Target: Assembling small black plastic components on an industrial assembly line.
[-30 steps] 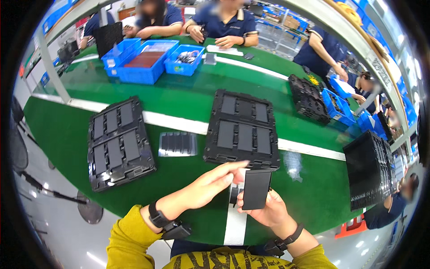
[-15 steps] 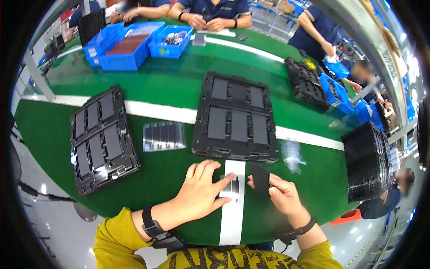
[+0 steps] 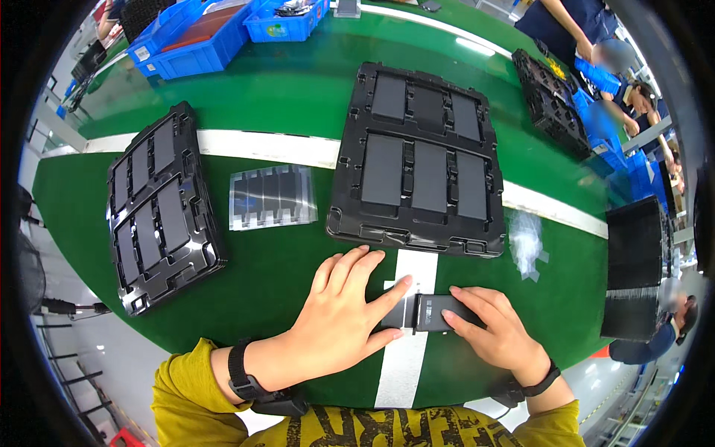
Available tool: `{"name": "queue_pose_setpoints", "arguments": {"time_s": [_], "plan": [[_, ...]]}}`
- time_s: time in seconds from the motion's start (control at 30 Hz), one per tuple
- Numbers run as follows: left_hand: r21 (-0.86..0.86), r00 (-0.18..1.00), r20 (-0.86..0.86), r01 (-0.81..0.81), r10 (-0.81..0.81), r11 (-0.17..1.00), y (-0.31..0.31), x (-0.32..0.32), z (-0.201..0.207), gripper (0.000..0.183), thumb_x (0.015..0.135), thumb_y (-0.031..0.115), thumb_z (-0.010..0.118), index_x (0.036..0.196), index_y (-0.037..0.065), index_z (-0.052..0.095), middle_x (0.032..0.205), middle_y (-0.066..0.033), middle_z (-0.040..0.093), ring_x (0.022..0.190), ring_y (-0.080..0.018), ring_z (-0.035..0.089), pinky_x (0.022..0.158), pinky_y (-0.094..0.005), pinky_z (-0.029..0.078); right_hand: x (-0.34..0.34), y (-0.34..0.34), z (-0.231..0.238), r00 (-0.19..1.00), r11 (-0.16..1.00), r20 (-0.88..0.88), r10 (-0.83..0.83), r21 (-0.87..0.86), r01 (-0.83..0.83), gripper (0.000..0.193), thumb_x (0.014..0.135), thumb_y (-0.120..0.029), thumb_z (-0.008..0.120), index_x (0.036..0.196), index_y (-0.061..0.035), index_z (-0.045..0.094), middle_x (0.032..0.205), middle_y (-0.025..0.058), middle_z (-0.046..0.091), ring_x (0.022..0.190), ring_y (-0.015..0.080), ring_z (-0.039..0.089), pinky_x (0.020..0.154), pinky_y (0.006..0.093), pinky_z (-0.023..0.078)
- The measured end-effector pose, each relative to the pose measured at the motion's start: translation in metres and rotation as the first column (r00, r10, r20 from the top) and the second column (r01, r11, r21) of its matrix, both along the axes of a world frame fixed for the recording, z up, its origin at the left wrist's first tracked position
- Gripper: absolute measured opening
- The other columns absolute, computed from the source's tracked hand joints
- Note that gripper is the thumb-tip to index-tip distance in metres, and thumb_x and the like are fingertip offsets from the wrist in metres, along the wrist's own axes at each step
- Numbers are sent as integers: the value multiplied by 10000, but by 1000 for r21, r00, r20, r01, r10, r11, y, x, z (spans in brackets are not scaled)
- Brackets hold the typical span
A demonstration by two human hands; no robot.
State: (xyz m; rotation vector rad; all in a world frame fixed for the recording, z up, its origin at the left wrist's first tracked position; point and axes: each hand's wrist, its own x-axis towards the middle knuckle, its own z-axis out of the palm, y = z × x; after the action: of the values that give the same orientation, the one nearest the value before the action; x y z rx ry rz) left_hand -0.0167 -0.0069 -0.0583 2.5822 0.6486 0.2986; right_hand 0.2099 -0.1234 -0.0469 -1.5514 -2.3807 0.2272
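My right hand [image 3: 500,325] grips a flat black battery [image 3: 435,313] between thumb and fingers, laid flat with its printed face up. The battery's left end meets a small clear film with a dark middle [image 3: 395,316] on the white strip [image 3: 402,372] of the table. My left hand [image 3: 337,307] lies spread beside that film, index fingertip and thumb touching its upper and lower edges. Just beyond my hands stands a black tray [image 3: 417,232] with several dark grey flat pieces in its pockets.
A second filled black tray [image 3: 160,249] lies at the left. Between the trays is a clear sheet of dark strips [image 3: 272,198]. Crumpled clear film [image 3: 526,242] lies right, near a tall stack of black trays [image 3: 633,261]. Blue bins [image 3: 201,59] stand far left; co-workers are at the far right.
My right hand has turned the battery from upright to flat and brought it against the film. My left hand stays spread at the film. The view has tilted down.
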Motion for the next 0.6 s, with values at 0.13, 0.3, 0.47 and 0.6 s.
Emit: {"name": "queue_pose_setpoints", "arguments": {"time_s": [0.13, 0.3, 0.47, 0.6], "plan": [[-22, 1000, -24, 1, -1, 1000, 1, 2, 3, 552, 727, 392, 661, 1214, 178, 514, 1231, -194, 332, 1177, -375, 291, 961, -485, 240, 1, 1, 0, 1000, 1000, -22, -14, -9, 13, 354, 672, -75, 624, 1025, -68, 640, 1144, 144, 529, 987, 262, 523, 816, 331, 442], [-31, 997, -78, 10, -13, 999, 2, 6, 6, 559, 718, 399, 668, 1216, 197, 517, 1232, -194, 329, 1169, -377, 292, 959, -483, 237, 4, 3, -3, 999, 1000, -48, -3, -11, 3, 332, 689, -107, 624, 1018, -63, 642, 1127, 154, 533, 971, 259, 529, 805, 337, 442], [-11, 994, -109, -1, 0, 1000, 3, 7, 8, 559, 701, 397, 683, 1204, 207, 531, 1233, -189, 324, 1151, -382, 297, 951, -480, 246, 4, 4, -3, 998, 1000, -64, 0, -8, 0, 334, 692, -118, 625, 1021, -61, 641, 1125, 153, 532, 963, 257, 527, 799, 339, 443], [-30, 993, -119, 3, -6, 1000, 4, 6, 8, 557, 697, 389, 688, 1200, 205, 535, 1231, -188, 325, 1147, -381, 300, 945, -480, 251, 5, 5, -5, 998, 1000, -66, 6, -6, -6, 334, 692, -122, 622, 1020, -59, 641, 1124, 149, 532, 955, 254, 527, 796, 339, 444]]}}
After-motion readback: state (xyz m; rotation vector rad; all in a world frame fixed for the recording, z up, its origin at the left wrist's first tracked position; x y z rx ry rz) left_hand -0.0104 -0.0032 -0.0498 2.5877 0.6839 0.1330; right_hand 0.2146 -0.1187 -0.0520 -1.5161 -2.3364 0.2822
